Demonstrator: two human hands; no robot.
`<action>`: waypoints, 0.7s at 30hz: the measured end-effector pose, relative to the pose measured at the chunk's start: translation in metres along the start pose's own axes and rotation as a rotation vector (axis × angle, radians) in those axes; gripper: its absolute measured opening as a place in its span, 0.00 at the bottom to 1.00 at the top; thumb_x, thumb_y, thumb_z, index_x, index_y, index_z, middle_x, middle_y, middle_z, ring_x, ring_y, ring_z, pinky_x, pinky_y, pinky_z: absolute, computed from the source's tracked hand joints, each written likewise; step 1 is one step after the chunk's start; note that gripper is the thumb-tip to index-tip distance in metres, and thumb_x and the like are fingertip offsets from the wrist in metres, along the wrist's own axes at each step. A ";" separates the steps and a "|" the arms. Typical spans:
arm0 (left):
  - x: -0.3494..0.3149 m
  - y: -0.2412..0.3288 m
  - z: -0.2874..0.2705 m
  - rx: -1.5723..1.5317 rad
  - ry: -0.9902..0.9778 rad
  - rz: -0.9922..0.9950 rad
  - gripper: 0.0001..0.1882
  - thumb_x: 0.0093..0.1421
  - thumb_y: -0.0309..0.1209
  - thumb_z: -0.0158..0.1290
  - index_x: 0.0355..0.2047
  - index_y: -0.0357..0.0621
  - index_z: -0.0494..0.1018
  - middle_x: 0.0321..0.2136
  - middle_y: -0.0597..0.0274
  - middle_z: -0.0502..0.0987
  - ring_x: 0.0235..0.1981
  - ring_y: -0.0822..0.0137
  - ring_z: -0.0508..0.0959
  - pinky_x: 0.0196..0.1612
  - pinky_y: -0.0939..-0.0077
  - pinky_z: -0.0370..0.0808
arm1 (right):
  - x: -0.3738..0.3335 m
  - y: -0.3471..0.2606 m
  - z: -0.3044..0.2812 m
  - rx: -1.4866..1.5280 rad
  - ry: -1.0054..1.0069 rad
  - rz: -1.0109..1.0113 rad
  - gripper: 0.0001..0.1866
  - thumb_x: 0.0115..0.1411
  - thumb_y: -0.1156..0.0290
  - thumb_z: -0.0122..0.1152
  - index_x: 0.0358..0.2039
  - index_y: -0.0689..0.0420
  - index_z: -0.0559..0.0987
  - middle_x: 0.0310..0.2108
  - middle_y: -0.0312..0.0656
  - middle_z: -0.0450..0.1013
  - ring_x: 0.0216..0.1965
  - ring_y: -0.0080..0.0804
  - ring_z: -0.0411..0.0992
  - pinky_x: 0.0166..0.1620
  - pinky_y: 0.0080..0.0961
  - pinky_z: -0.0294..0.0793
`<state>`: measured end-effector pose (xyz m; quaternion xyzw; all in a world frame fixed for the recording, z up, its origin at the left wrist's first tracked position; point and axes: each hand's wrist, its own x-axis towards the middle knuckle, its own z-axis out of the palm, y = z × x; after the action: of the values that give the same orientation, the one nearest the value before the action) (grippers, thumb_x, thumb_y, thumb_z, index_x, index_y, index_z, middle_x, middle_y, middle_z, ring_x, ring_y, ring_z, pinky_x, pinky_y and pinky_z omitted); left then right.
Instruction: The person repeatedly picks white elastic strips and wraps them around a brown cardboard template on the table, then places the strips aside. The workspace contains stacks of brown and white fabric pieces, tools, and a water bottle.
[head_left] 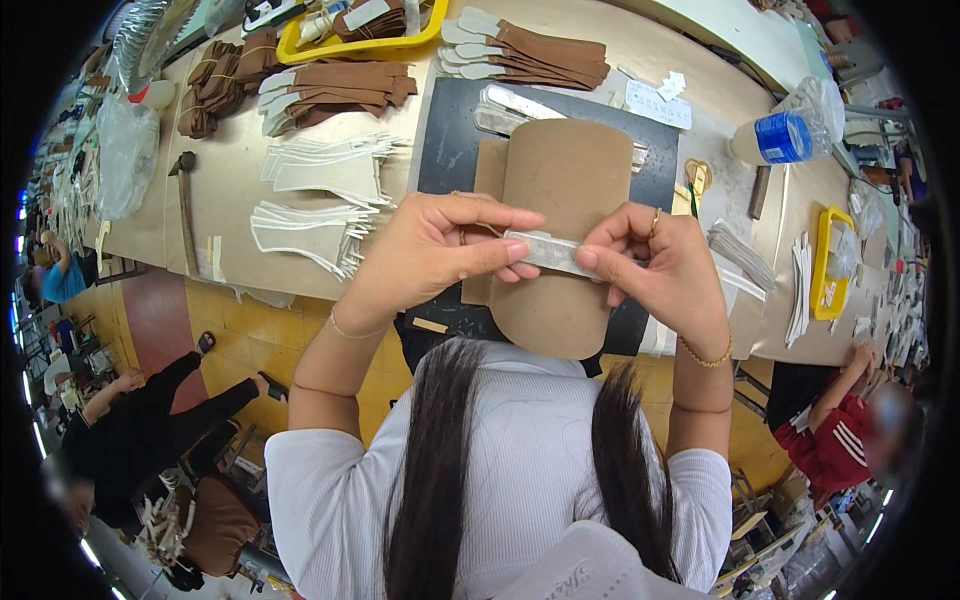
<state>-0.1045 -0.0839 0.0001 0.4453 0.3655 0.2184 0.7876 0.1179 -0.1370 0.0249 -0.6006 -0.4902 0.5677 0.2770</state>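
A narrow grey-white strip [552, 251] is stretched crosswise between my two hands. My left hand [440, 243] pinches its left end between thumb and fingers. At the other end, my right hand [662, 262] grips it the same way. Both hands are just over a brown, rounded block [568, 170] with a curved top; whether the strip touches it I cannot tell. Under the block lies a dark mat [455, 130]. Behind the block, partly hidden by it, more pale strips [522, 101] rest on the mat.
Brown strips with white ends [540, 52], white cut pieces [325, 165] and a hammer [184, 200] lie on the table. A yellow tray [365, 50] stands at the back. To the right are scissors [698, 178], a bottle [780, 138] and another yellow tray [830, 262]. Other people sit on both sides.
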 end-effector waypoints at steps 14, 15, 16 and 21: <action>0.001 -0.003 -0.002 0.071 0.005 0.031 0.12 0.57 0.21 0.54 0.43 0.32 0.75 0.33 0.57 0.76 0.34 0.66 0.81 0.35 0.84 0.77 | -0.002 0.006 0.002 -0.005 0.044 -0.024 0.10 0.53 0.70 0.65 0.28 0.64 0.79 0.19 0.36 0.74 0.19 0.16 0.70 0.23 0.14 0.69; 0.002 -0.004 -0.003 0.067 0.009 0.032 0.12 0.57 0.21 0.55 0.43 0.32 0.75 0.33 0.56 0.76 0.33 0.66 0.81 0.35 0.84 0.77 | -0.003 0.008 0.001 -0.022 0.057 -0.045 0.09 0.53 0.70 0.65 0.29 0.64 0.79 0.19 0.36 0.74 0.20 0.16 0.71 0.24 0.14 0.69; 0.002 -0.005 -0.003 0.062 0.012 0.034 0.12 0.57 0.21 0.55 0.42 0.31 0.76 0.33 0.55 0.77 0.33 0.66 0.81 0.35 0.84 0.77 | -0.005 0.010 0.000 -0.040 0.070 -0.066 0.09 0.53 0.70 0.65 0.29 0.64 0.79 0.20 0.37 0.74 0.21 0.17 0.71 0.25 0.15 0.70; 0.003 -0.006 -0.004 0.029 0.046 0.005 0.12 0.55 0.17 0.53 0.41 0.27 0.74 0.32 0.49 0.78 0.31 0.62 0.81 0.33 0.80 0.79 | -0.012 0.012 -0.005 -0.070 0.101 -0.113 0.09 0.52 0.71 0.65 0.29 0.63 0.79 0.23 0.38 0.76 0.25 0.19 0.72 0.30 0.17 0.71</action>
<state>-0.1054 -0.0829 -0.0078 0.4523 0.3854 0.2252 0.7721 0.1272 -0.1512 0.0195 -0.6092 -0.5283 0.5025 0.3119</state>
